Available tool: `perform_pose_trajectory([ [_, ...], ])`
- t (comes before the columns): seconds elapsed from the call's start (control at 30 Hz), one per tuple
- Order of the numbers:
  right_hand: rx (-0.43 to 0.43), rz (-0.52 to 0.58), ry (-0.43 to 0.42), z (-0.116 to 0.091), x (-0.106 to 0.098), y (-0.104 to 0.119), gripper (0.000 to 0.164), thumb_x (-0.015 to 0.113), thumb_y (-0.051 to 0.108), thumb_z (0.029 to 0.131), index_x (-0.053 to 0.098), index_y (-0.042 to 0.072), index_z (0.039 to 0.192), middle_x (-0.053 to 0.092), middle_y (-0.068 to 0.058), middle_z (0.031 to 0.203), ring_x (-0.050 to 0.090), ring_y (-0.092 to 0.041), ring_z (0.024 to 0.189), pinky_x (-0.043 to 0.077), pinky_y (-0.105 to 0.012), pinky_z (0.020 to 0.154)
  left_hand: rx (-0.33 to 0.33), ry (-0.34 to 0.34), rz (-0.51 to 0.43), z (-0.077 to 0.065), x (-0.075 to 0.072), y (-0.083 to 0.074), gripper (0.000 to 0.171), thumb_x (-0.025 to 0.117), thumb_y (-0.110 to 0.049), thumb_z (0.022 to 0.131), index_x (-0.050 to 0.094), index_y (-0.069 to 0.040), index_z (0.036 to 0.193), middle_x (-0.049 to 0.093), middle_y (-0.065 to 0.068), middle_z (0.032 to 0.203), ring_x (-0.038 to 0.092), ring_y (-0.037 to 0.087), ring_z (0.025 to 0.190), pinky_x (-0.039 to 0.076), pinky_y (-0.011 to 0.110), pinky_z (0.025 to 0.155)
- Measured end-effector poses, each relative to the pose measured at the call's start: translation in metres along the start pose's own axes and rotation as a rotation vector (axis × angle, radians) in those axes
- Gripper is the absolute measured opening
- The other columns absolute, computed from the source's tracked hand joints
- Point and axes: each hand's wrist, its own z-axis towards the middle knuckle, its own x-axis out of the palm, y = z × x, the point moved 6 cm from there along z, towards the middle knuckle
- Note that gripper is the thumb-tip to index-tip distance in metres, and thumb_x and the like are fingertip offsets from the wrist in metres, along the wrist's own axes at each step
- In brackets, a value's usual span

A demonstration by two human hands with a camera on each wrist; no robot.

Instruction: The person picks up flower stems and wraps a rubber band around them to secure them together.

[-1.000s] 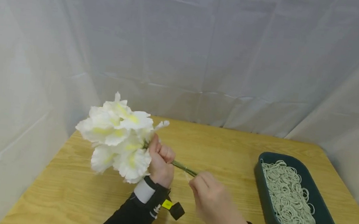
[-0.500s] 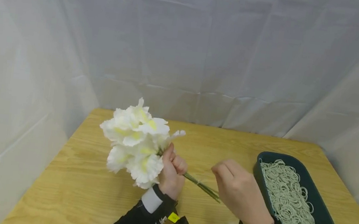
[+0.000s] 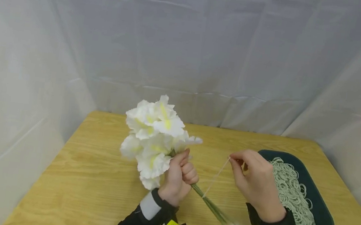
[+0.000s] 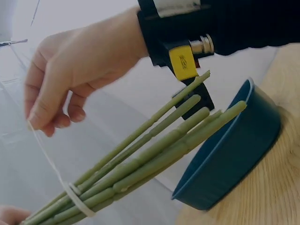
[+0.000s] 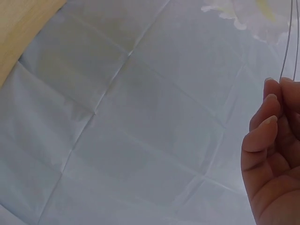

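My left hand [image 3: 178, 177] grips a bunch of white flowers [image 3: 154, 135] with yellow centres, just below the blooms. Their green stems [image 4: 154, 154] stick out beyond the fist toward the lower right, cut ends free. A pale rubber band [image 4: 77, 199] is looped round the stems. My right hand [image 3: 257, 180] pinches the band's far end between thumb and fingertips, stretching it taut away from the stems. In the right wrist view the fingers [image 5: 265, 133] hold two thin strands of the band. The part of the stems inside my left fist is hidden.
A dark green tub [image 3: 320, 188] with many pale rubber bands [image 3: 294, 196] stands on the wooden table [image 3: 93, 169] at the right, partly behind my right hand. A grey-white curtain [image 3: 187, 54] hangs behind the table and along both sides.
My right hand has moved right and up from the stems, drawing the band out long. My left hand has shifted right with the flowers, and the stem ends now tilt further down.
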Motion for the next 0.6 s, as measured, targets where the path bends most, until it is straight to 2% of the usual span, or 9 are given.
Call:
perform_pose_trajectory([
  [0.17,0.088,-0.003,-0.018,-0.004,0.003,-0.014,0.021,0.079,-0.015,0.072,0.07,0.0,0.084,0.068,-0.009,0.072,0.059,-0.011,0.061,0.045,-0.017,0.054,-0.078,0.078,-0.003,-0.004,0.009,-0.002,0.051,0.028,-0.022,0.108,0.008,-0.018,0.061,0.007,-0.008,0.051,0.01,0.003,0.041,0.005,0.022,0.05],
  [0.23,0.126,-0.001,-0.012,-0.004,0.006,-0.019,0.019,0.079,-0.013,0.074,0.07,0.0,0.083,0.069,-0.009,0.072,0.06,-0.011,0.061,0.046,-0.017,0.054,-0.111,0.088,-0.021,-0.005,0.011,-0.003,0.053,0.028,-0.023,0.108,0.008,-0.019,0.06,0.008,-0.009,0.05,0.011,0.003,0.04,0.004,0.022,0.051],
  [0.4,0.224,0.035,0.002,-0.008,0.018,-0.033,0.015,0.079,-0.011,0.076,0.07,0.0,0.082,0.07,-0.009,0.072,0.062,-0.012,0.06,0.049,-0.017,0.054,-0.163,0.052,-0.152,-0.006,0.012,-0.005,0.051,0.029,-0.024,0.109,0.01,-0.02,0.062,0.011,-0.01,0.049,0.014,0.003,0.04,0.002,0.022,0.055],
  [0.6,0.344,0.085,0.051,-0.02,0.041,-0.049,0.011,0.077,-0.007,0.079,0.071,0.002,0.082,0.07,-0.007,0.07,0.063,-0.012,0.059,0.051,-0.02,0.051,-0.136,-0.022,-0.368,-0.006,0.007,-0.01,0.052,0.031,-0.023,0.109,0.015,-0.021,0.06,0.012,-0.01,0.051,0.013,0.004,0.042,0.001,0.018,0.056],
])
